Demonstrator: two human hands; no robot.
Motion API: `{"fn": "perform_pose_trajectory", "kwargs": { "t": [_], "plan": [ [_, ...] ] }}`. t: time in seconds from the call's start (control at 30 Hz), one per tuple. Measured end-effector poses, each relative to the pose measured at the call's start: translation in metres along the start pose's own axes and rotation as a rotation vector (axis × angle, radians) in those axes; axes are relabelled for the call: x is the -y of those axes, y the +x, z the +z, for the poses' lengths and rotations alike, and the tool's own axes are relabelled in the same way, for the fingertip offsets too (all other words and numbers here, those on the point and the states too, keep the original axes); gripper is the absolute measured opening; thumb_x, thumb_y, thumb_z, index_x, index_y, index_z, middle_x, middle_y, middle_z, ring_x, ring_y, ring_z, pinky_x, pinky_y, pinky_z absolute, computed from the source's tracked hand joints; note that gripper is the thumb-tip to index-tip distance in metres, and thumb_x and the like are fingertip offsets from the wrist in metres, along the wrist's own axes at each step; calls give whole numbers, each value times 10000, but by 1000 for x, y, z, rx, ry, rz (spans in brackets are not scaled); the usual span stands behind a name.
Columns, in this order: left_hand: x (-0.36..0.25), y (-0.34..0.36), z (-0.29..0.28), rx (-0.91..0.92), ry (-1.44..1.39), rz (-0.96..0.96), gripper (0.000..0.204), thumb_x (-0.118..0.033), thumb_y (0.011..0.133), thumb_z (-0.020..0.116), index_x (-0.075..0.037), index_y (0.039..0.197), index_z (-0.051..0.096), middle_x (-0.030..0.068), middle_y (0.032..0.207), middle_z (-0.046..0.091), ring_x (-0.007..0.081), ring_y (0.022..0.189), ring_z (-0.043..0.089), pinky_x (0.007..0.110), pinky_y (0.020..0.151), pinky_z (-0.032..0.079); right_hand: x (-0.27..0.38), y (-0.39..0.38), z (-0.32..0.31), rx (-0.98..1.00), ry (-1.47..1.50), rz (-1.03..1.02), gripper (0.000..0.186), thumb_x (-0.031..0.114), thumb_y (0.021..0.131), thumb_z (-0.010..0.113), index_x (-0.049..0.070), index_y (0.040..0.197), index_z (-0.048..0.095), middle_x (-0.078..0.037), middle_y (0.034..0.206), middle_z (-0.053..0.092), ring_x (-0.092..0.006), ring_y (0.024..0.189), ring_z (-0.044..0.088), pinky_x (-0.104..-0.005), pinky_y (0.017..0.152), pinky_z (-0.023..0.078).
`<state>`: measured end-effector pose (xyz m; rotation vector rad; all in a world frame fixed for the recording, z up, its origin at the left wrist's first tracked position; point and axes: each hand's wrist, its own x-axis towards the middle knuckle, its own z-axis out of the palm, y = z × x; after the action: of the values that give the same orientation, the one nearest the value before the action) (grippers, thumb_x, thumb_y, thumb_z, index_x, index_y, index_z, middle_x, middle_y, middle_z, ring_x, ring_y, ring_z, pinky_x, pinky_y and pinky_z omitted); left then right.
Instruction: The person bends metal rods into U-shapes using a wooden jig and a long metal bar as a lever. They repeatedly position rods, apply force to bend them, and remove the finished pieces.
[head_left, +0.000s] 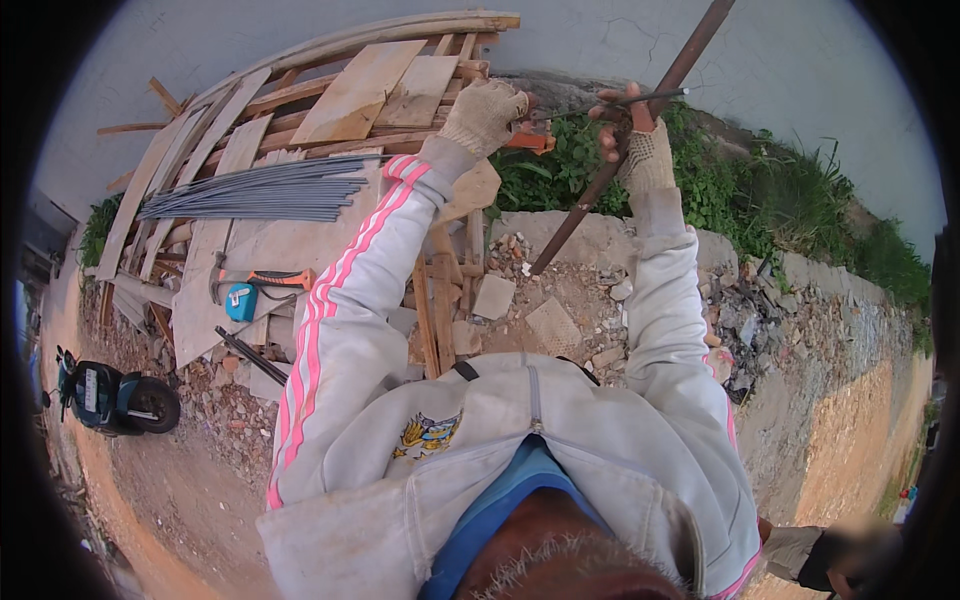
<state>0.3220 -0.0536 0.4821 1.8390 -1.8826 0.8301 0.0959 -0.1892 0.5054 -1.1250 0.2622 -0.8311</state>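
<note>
My left hand [485, 115], in a knitted fingerless work glove, is closed in a fist beside the timber stack. A thin grey metal rod [575, 110] runs from that fist to my right hand [640, 150], also gloved with bare fingertips. The fingers of my right hand curl around the rod, whose far end sticks out past them. A long brown rusty pipe [590, 200] slants past my right hand, crossing the rod there; whether the hand also grips it cannot be told. Just below my left fist shows an orange metal piece [535, 142], partly hidden.
A bundle of grey rods [260, 190] lies on stacked planks [350, 95]. Nearby are an orange-handled hammer [265, 278], a teal tape measure [240, 302] and dark bars [250, 355]. Weeds [760, 200] line the wall; rubble covers the ground. A scooter [110, 395] and another person [840, 555] are farther off.
</note>
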Motion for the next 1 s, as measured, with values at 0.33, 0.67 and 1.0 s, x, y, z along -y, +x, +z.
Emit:
{"fn": "perform_pose_trajectory", "kwargs": {
  "t": [0.33,0.67,1.0],
  "plan": [
    [-41,-25,26,-349,47,87,97,-255,814,737,-218,901,714,3,804,695,225,855,686,449,951,518,11,-45,-36,68,-29,103,188,96,946,671,8,1094,598,-191,857,692,-155,597,633,-242,397,473],
    [-25,-26,-2,-47,-147,55,331,-176,692,799,-149,1001,685,86,865,654,329,913,652,479,788,519,-2,-80,4,24,-180,206,228,109,931,676,59,1114,552,-127,918,667,-132,596,626,-227,409,453],
    [-80,-33,44,50,-11,-46,236,-159,762,734,-104,978,657,88,885,678,314,941,665,449,901,503,-41,9,-107,62,-713,189,298,215,970,728,-11,1138,631,-24,718,631,-76,492,513,-253,422,360]
  ]
}}
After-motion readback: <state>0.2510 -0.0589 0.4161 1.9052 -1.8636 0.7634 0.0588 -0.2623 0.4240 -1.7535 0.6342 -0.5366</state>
